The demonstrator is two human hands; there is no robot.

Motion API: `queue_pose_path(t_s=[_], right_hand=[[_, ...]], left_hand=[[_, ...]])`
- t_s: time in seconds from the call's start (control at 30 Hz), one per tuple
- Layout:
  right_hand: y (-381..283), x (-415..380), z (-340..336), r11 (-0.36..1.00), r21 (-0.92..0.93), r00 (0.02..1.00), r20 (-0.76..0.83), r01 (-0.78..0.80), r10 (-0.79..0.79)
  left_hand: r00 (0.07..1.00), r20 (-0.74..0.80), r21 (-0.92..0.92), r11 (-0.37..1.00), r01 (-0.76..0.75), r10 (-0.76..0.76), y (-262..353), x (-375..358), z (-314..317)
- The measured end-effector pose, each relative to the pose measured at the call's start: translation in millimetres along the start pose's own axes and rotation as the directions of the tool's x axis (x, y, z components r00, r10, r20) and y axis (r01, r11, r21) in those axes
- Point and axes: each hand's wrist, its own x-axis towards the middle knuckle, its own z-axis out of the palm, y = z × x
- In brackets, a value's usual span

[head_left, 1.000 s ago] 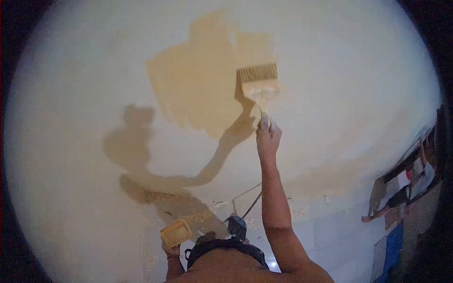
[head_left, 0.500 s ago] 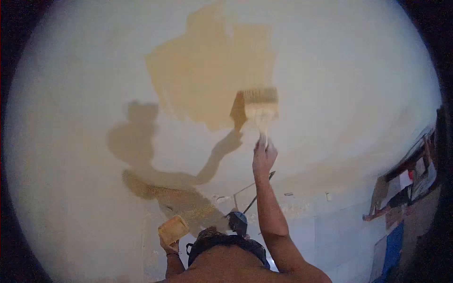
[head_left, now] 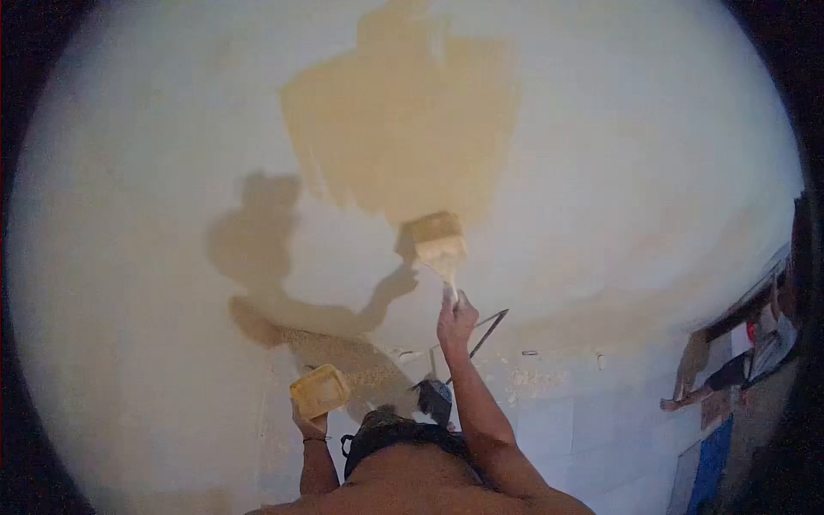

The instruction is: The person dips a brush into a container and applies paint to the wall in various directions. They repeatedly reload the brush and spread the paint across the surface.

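Observation:
My right hand [head_left: 457,322] is closed round the handle of a wide paintbrush [head_left: 441,247]. The brush points upward, its bristles against the wall at the lower edge of a yellow-tan patch of paint [head_left: 403,129]. Low on the left, my left hand [head_left: 310,422] grips a yellow rectangular tub [head_left: 319,391] from below and the side, its open top tilted into view. What lies inside the tub looks pale yellow. A shadow of head, arm and brush falls on the wall left of the paintbrush.
Pale unpainted wall [head_left: 618,172] surrounds the patch. Below my right hand, a thin dark rod [head_left: 489,335] slants beside a dark rounded object [head_left: 433,401]. White tiles [head_left: 549,429] cover the lower wall. At the far right are cluttered dark shapes and a blue panel [head_left: 711,463].
My right hand has drawn the paintbrush down and to the left, and the painted patch reaches lower on its right side. My left hand still holds the tub, tilted slightly differently.

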Motion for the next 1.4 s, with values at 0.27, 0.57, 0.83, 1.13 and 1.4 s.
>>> queue_pose_path(t_s=[0.27,0.57,0.83,1.13,1.4], right_hand=[[-85.3,86.4,83.5,0.858,-0.298,0.869,0.407,0.418,-0.282],[73.3,71.2,-35.4,0.77,-0.585,0.957,0.266,0.255,-0.115],[-14.0,57.1,50.0,0.817,-0.313,0.855,0.367,0.484,-0.366],[79.9,70.3,-10.1,0.676,-0.637,0.926,0.308,0.37,-0.217],[44.1,51.6,-56.2,0.885,-0.405,0.973,0.124,0.23,-0.196]], left_hand=[[1.0,0.002,0.02,0.999,-0.031,0.031,-1.6,10.0,10.7],[0.998,-0.017,0.056,0.997,-0.052,0.053,-10.4,27.4,23.6],[1.0,0.031,0.054,0.999,-0.006,0.004,-10.2,46.0,9.6],[0.996,0.084,0.051,0.999,0.013,-0.017,-23.2,75.6,-7.8],[0.987,-0.047,0.053,0.986,0.157,-0.154,-33.4,86.3,-10.9]])
